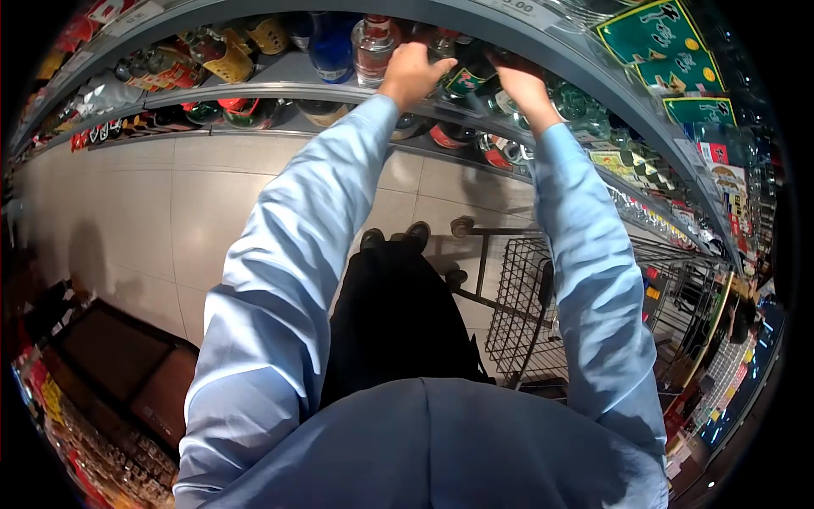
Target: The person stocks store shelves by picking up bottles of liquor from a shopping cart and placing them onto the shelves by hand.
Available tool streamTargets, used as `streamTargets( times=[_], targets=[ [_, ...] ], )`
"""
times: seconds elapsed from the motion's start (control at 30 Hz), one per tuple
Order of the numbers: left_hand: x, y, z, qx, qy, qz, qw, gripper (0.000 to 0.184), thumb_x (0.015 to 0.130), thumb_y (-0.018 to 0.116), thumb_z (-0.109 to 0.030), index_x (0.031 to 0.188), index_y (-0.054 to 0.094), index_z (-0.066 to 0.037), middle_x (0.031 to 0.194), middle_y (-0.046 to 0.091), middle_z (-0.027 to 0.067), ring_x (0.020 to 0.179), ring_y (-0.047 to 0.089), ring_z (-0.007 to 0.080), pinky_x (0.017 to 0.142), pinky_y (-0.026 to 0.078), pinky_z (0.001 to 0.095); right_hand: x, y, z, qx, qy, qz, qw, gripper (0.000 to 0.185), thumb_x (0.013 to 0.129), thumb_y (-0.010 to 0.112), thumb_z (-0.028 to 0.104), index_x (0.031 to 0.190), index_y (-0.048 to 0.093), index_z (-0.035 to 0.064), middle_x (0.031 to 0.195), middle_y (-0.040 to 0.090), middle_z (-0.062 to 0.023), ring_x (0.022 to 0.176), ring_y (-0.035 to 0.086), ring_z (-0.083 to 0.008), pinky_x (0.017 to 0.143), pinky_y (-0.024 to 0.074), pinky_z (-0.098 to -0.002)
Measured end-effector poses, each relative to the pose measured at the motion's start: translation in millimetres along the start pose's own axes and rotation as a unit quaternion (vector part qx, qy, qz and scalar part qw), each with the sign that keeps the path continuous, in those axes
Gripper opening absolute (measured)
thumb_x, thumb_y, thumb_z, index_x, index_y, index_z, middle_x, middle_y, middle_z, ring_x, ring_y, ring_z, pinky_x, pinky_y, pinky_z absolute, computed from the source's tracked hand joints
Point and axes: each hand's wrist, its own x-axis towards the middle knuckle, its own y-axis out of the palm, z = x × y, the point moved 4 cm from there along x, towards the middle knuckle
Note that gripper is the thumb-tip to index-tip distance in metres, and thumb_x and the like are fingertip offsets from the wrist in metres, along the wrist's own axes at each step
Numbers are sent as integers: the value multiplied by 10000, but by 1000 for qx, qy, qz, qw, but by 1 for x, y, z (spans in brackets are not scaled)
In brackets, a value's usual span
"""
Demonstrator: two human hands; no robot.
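Both hands reach into a shelf of bottles. My left hand (pixel 410 76) is at a dark bottle (pixel 437 39), which lies between its thumb and its fingers. The thumb points to the right, and the fingertips are hidden behind the glass. Just right of that thumb is a dark bottle with a green label (pixel 463 82). My right hand (pixel 521 86) is on the far side of this bottle, fingers close to its upper part. What those fingers touch is hidden. A clear bottle with a red-and-white label (pixel 374 53) stands left of my left hand, beside a blue bottle (pixel 330 55).
More bottles with yellow labels (pixel 222 58) line the shelf at left. A lower shelf (pixel 280 127) also holds bottles. A wire shopping cart (pixel 517 314) stands on the tiled floor by my right arm. Green cards (pixel 649 34) hang at upper right. A brown board or case (pixel 119 348) is at lower left.
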Motion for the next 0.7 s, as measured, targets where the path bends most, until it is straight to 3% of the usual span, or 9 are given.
streamTargets(
  times=[0.03, 0.13, 0.23, 0.4, 0.47, 0.53, 0.57, 0.6, 0.7],
  targets=[
    [2, 1, 2, 7, 43, -32, 999, 504, 711, 677, -419, 651, 588, 73, 451, 535, 127, 464, 570, 256, 562, 471, 355, -4, -7, 19, 5, 14, 26, 1000, 457, 798, 550, 428, 1106, 558, 91, 1105, 569, -138, 1023, 521, -324, 849, 414, -385],
    [-2, -3, 1, 147, 83, -121, 978, 530, 701, 683, -440, 745, 592, 80, 689, 617, 203, 679, 614, 313, 656, 467, 379, -1, 12, 22, 16, 8, 11, 1000, 558, 755, 590, 438, 1157, 507, 60, 1165, 521, -169, 1063, 488, -341, 891, 391, -393],
    [-1, -6, 4, 109, -31, -42, 993, 502, 697, 707, -390, 823, 587, 80, 851, 606, 245, 817, 594, 350, 729, 453, 382, -2, 24, 23, 14, 1, -34, 999, 573, 729, 612, 405, 1166, 493, 54, 1169, 511, -183, 1064, 484, -347, 904, 392, -388],
    [-7, -13, -11, 187, -14, -99, 977, 427, 691, 718, -307, 840, 598, 74, 804, 626, 229, 776, 624, 310, 701, 465, 368, -7, 26, 24, 57, -11, -58, 997, 524, 725, 604, 375, 1104, 522, 23, 1101, 550, -182, 1006, 521, -340, 859, 428, -376],
    [-4, -13, -15, 111, 28, -102, 988, 394, 685, 719, -261, 875, 610, 67, 769, 635, 221, 695, 633, 283, 644, 473, 355, -15, 18, 34, 54, 87, 38, 994, 528, 724, 593, 377, 1090, 522, 3, 1044, 572, -202, 965, 536, -364, 849, 434, -389],
    [-5, -16, -34, 70, 17, -87, 994, 358, 691, 717, -244, 826, 609, 70, 738, 637, 183, 637, 623, 240, 595, 468, 324, -27, 17, 44, 90, 167, 88, 978, 543, 707, 616, 282, 1147, 470, 0, 985, 584, -233, 926, 543, -399, 844, 436, -416],
    [-4, -15, -38, 51, 36, -88, 994, 389, 691, 719, -245, 865, 583, 76, 730, 634, 173, 618, 614, 224, 582, 464, 314, -33, 33, 39, 181, 74, -59, 979, 644, 689, 622, 149, 1252, 348, -1, 1066, 528, -272, 1000, 500, -413, 879, 411, -428],
    [-5, -15, -43, 31, 55, -89, 994, 423, 691, 720, -245, 903, 557, 82, 723, 631, 163, 599, 606, 208, 568, 461, 304, -44, 38, 42, 190, 96, -102, 972, 728, 677, 591, 31, 1314, 239, 14, 1175, 439, -282, 1090, 433, -410, 909, 386, -426],
    [-5, -20, -60, 65, 194, -162, 965, 537, 683, 733, -261, 1011, 477, 77, 742, 626, 171, 640, 612, 209, 612, 471, 316, -58, 54, 38, 241, 103, -104, 959, 707, 697, 533, -9, 1328, 215, 20, 1214, 386, -272, 1133, 387, -406, 920, 373, -424]
  ],
)
